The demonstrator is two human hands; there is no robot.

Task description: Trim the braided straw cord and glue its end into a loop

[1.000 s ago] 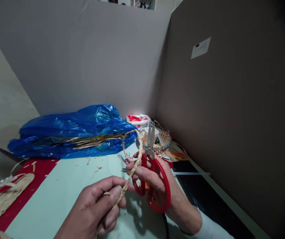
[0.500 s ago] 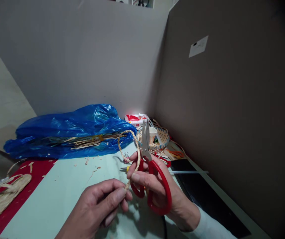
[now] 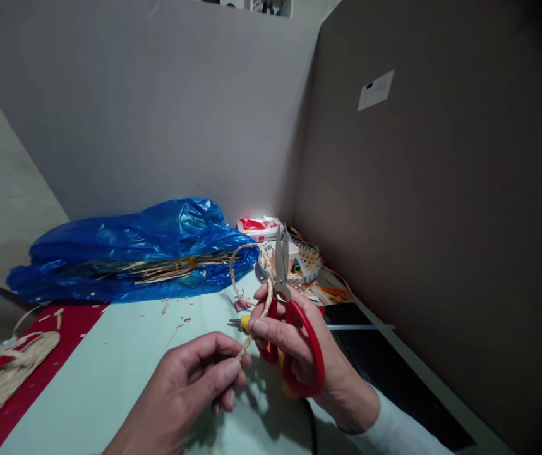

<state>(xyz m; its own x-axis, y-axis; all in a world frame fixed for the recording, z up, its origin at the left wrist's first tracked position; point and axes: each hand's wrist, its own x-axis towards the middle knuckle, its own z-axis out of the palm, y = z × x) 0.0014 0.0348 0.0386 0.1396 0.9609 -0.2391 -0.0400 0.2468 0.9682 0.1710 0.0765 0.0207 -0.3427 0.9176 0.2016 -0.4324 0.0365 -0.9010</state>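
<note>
A braided straw cord (image 3: 268,300) runs between my two hands and loops up beyond them. My left hand (image 3: 199,379) pinches its lower end between thumb and fingertips. My right hand (image 3: 299,341) grips the cord between thumb and fingers a little higher up. Red-handled scissors (image 3: 316,354) also rest in my right hand, their blades pointing up and nearly together, apart from the pinched part of the cord. Behind the hands lie a small pink binder clip (image 3: 241,302) and a yellow-handled tool (image 3: 244,323), partly hidden.
A blue plastic bag (image 3: 124,237) of straw lies at the back left. At the back stand a woven basket (image 3: 316,268) holding a paper cup (image 3: 292,251), and a red-white packet (image 3: 258,227). A woven straw sandal (image 3: 15,379) lies left; a black mat (image 3: 394,373) lies right.
The scissors and my right hand have shifted slightly right, and the cord's loop has tipped away and to the right. More of the binder clip shows. My left hand keeps its pinch.
</note>
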